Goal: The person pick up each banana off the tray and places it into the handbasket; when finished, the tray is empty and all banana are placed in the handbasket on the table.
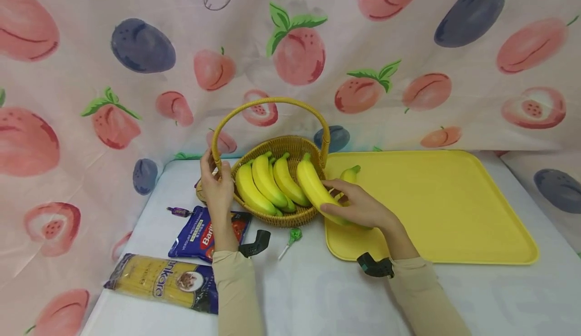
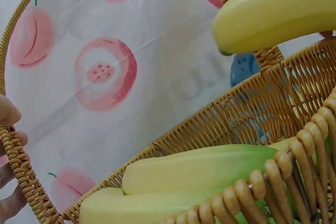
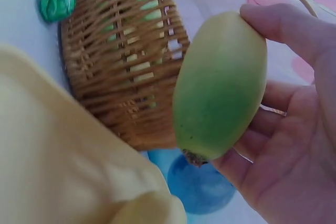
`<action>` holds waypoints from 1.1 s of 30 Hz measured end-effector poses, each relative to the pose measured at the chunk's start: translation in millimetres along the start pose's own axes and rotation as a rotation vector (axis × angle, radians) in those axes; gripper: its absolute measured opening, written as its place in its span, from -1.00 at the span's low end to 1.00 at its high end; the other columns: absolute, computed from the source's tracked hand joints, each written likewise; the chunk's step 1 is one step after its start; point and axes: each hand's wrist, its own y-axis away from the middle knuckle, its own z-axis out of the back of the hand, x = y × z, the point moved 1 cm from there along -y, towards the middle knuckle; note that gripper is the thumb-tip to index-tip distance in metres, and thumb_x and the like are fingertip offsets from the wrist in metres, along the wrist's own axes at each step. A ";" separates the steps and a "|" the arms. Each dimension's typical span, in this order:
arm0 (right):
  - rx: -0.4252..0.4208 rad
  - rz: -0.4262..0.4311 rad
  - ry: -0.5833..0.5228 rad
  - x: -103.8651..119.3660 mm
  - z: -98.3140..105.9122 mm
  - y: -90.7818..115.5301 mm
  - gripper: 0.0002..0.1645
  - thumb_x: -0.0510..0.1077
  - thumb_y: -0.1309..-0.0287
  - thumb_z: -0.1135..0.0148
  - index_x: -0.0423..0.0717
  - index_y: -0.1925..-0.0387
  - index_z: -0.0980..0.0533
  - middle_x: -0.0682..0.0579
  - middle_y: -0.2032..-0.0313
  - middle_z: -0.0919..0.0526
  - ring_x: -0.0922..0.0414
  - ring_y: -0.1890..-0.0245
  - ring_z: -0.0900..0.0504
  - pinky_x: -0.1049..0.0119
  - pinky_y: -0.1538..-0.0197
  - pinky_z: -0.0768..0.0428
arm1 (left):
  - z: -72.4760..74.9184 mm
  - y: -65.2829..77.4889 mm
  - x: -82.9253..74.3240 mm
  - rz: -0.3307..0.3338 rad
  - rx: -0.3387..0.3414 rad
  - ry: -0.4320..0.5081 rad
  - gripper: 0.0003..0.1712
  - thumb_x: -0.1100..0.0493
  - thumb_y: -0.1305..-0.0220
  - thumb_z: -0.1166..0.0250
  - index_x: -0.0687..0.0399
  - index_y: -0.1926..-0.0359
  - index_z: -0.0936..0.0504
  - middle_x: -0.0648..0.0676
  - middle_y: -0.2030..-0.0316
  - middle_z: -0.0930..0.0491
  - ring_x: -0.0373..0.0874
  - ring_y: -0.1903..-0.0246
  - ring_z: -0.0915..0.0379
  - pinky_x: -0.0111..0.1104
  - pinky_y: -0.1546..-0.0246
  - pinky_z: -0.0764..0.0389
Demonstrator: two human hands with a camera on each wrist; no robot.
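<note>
The wicker basket [image 1: 297, 219] stands at the table's middle, its tall handle [image 1: 272, 101] arching above. Several yellow bananas [image 1: 269, 179] with green tips lie in its left and middle parts. My left hand [image 1: 219, 190] grips the foot of the handle on the left; thumb and fingers show around it in the left wrist view. At the basket's right edge my right hand [image 1: 365, 206] holds a banana [image 1: 316, 187], thumb on one side and fingers on the other. In the right wrist view this banana [image 3: 220, 87] is raised beside the basket wall.
A yellow tray [image 1: 436, 205] lies to the right, with another banana [image 1: 350, 174] at its left end, partly hidden. Left of the basket are a blue Barilla pouch [image 1: 192, 235], a pasta pack [image 1: 159, 280] and a purple-wrapped candy [image 1: 179, 212]. A green lollipop [image 1: 295, 235] lies in front.
</note>
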 end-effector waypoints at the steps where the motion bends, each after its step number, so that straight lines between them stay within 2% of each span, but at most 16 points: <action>1: -0.005 -0.004 -0.005 1.3 -1.4 -2.3 -0.22 0.16 -0.15 -0.23 -0.06 -0.32 -0.28 0.01 -0.05 -0.50 0.07 0.00 -0.49 0.17 0.00 -0.53 | 0.4 0.0 -0.1 0.001 0.000 -0.003 -0.49 0.20 -0.36 -0.06 -0.06 -0.31 -0.30 0.07 -0.19 -0.43 -0.04 -0.21 -0.31 -0.10 -0.18 -0.38; 6: -0.016 -0.022 -0.058 7.3 -6.2 -15.9 -0.24 0.21 -0.15 -0.20 0.03 -0.32 -0.30 0.06 0.03 -0.55 0.11 0.03 -0.50 0.20 0.01 -0.52 | 0.1 -0.1 1.2 -0.003 -0.003 0.001 -0.48 0.21 -0.35 -0.07 -0.05 -0.31 -0.30 0.10 -0.19 -0.42 -0.05 -0.23 -0.29 -0.10 -0.20 -0.38; 11: -0.011 -0.040 -0.074 10.9 -7.1 -29.7 -0.28 0.20 -0.16 -0.19 0.00 -0.29 -0.33 0.03 0.14 -0.57 0.11 0.14 -0.50 0.24 0.12 -0.53 | 0.2 0.0 2.0 0.001 0.007 0.005 -0.49 0.19 -0.36 -0.07 -0.08 -0.32 -0.30 0.08 -0.21 -0.41 -0.05 -0.22 -0.29 -0.10 -0.18 -0.38; 18: 0.005 -0.097 -0.053 18.0 -6.4 -47.9 -0.17 0.26 -0.15 -0.16 -0.05 -0.34 -0.26 0.03 -0.02 -0.56 0.12 0.03 -0.53 0.24 -0.01 -0.53 | 2.0 -0.8 -1.4 0.019 0.018 0.024 -0.48 0.19 -0.36 -0.07 -0.11 -0.32 -0.30 0.10 -0.20 -0.40 -0.05 -0.23 -0.27 -0.09 -0.20 -0.37; 24: -0.005 -0.130 0.008 25.1 -8.5 -67.6 -0.17 0.30 -0.15 -0.14 -0.06 -0.32 -0.29 -0.01 -0.09 -0.53 0.07 -0.02 -0.50 0.17 -0.10 -0.50 | 2.5 2.6 -18.1 0.049 0.031 0.013 -0.46 0.27 -0.35 -0.04 0.06 -0.34 -0.26 0.18 -0.24 -0.37 0.06 -0.26 -0.25 -0.04 -0.24 -0.32; 29: 0.004 -0.153 0.031 27.9 -11.8 -85.0 -0.18 0.30 -0.14 -0.14 -0.09 -0.30 -0.31 -0.01 -0.03 -0.56 0.10 0.08 -0.55 0.22 0.01 -0.53 | 2.9 2.5 -12.0 0.034 0.021 0.013 -0.48 0.23 -0.35 -0.05 0.01 -0.32 -0.28 0.14 -0.23 -0.39 0.04 -0.26 -0.25 -0.06 -0.24 -0.33; 33: 0.020 -0.173 0.057 27.0 -16.3 -97.7 -0.17 0.28 -0.14 -0.15 -0.14 -0.29 -0.32 -0.04 0.00 -0.58 0.09 0.09 -0.56 0.22 0.02 -0.54 | 0.9 3.0 -8.4 0.035 0.020 0.011 -0.48 0.20 -0.36 -0.05 -0.04 -0.32 -0.28 0.11 -0.22 -0.41 0.03 -0.26 -0.26 -0.06 -0.23 -0.33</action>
